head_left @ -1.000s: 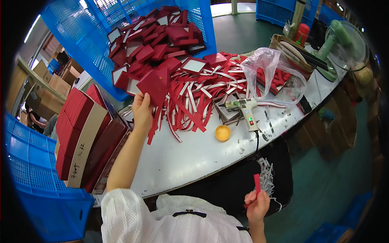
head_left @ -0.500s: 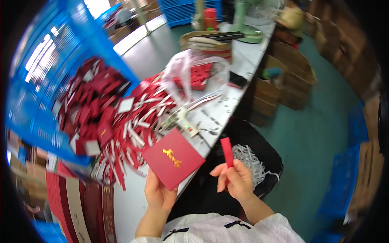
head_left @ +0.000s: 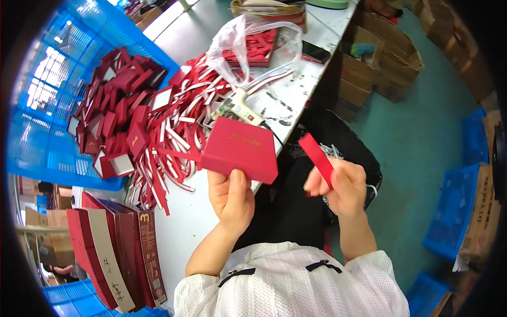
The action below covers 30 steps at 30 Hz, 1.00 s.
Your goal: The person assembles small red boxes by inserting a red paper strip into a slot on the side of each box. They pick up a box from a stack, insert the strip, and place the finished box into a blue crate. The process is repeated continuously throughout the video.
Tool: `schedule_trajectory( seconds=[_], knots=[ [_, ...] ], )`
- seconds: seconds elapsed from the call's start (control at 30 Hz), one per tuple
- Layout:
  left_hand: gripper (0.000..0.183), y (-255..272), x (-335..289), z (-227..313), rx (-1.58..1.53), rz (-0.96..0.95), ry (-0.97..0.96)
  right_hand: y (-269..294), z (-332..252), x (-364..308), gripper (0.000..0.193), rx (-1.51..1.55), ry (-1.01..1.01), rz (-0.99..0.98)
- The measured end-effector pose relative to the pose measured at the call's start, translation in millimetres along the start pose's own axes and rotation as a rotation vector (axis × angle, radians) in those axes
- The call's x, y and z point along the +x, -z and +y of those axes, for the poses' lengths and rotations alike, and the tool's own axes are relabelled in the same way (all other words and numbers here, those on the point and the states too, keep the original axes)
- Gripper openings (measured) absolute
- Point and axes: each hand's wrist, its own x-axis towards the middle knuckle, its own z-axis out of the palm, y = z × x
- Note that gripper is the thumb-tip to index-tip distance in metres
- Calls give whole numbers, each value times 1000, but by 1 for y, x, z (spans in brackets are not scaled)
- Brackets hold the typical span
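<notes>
My left hand [head_left: 232, 203] grips a red square box [head_left: 238, 150] from below, thumb on its near side. Gold script marks the box's top. A flat red strip [head_left: 180, 154] reaches left from the box; whether it is joined to it I cannot tell. In my right hand [head_left: 346, 185], a short, slightly curved red ribbon strip [head_left: 317, 158] is pinched between thumb and fingers, apart from the box. Just beyond the box lies a pale handheld device [head_left: 242, 108] with a dark cord. A pile of red and white strips [head_left: 177, 132] spreads to the left.
A blue crate [head_left: 42, 121] at left holds many small red boxes [head_left: 119, 100]. A clear plastic bag [head_left: 232, 50] and a phone [head_left: 316, 52] lie farther back. Stacked red panels [head_left: 87, 253] stand near left. Beside the table are a black bag [head_left: 364, 148] and cardboard cartons [head_left: 391, 63].
The box has tipped so its near side shows, and my left hand has moved up and right. My right hand has risen and moved right with the strip. The view has shifted downward.
</notes>
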Motion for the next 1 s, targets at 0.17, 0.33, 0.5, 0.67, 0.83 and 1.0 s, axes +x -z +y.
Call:
schedule_trajectory(
  seconds=[0.17,0.33,0.5,0.67,0.83,1.0],
  knots=[
    [27,-10,3,0,-80,89,27,-14,0,15,17,-217,124,-291],
    [29,-15,0,2,-11,97,141,-19,-1,19,19,-344,93,-275],
    [31,-17,-1,4,-73,83,163,-21,-4,18,21,-335,53,-236],
    [33,-18,-2,7,-135,67,142,-24,-7,19,20,-293,61,-238],
    [35,-19,-3,6,-137,74,99,-24,-8,17,18,-293,81,-247],
    [31,-17,-4,2,41,39,62,-26,-10,20,15,-322,132,-266]
  ],
)
